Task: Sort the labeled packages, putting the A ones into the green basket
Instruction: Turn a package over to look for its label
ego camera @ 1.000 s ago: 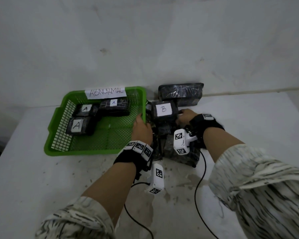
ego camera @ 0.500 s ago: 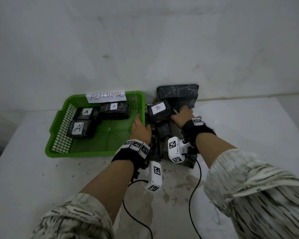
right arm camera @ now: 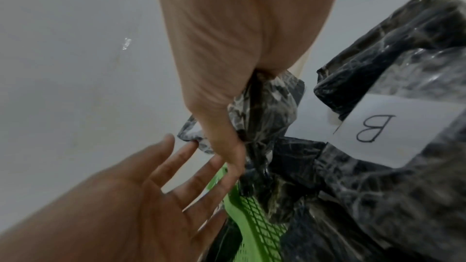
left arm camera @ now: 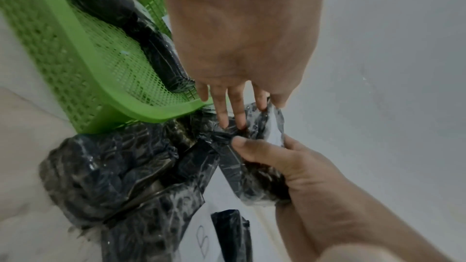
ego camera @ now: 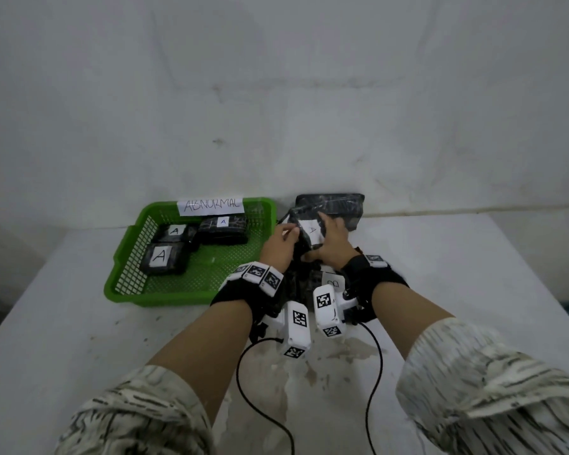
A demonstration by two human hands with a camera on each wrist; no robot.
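Note:
My right hand [ego camera: 333, 242] grips a black wrapped package with a white A label [ego camera: 311, 230], held tilted above the pile just right of the green basket [ego camera: 191, 292]. The left hand [ego camera: 278, 246] reaches in from the basket side, and its straight fingers [left arm camera: 230, 115] touch the package's left edge and loose wrap. In the right wrist view the thumb and palm close on the package [right arm camera: 264, 111]. Three A packages [ego camera: 160, 257] [ego camera: 174, 231] [ego camera: 222, 226] lie in the basket. A package labeled B [right arm camera: 373, 128] lies in the pile under my right wrist.
A larger black package [ego camera: 342, 205] leans against the wall behind the pile. More black packages [left arm camera: 108, 174] lie against the basket's right rim [left arm camera: 141, 111]. An "ABNORMAL" paper sign [ego camera: 211, 206] sits on the basket's back rim. Wrist camera cables trail over the white table [ego camera: 473, 274].
The B package that was on top between my hands now lies lower by the right wrist. My right hand has taken an A package and raised it; the left hand moved up to touch it.

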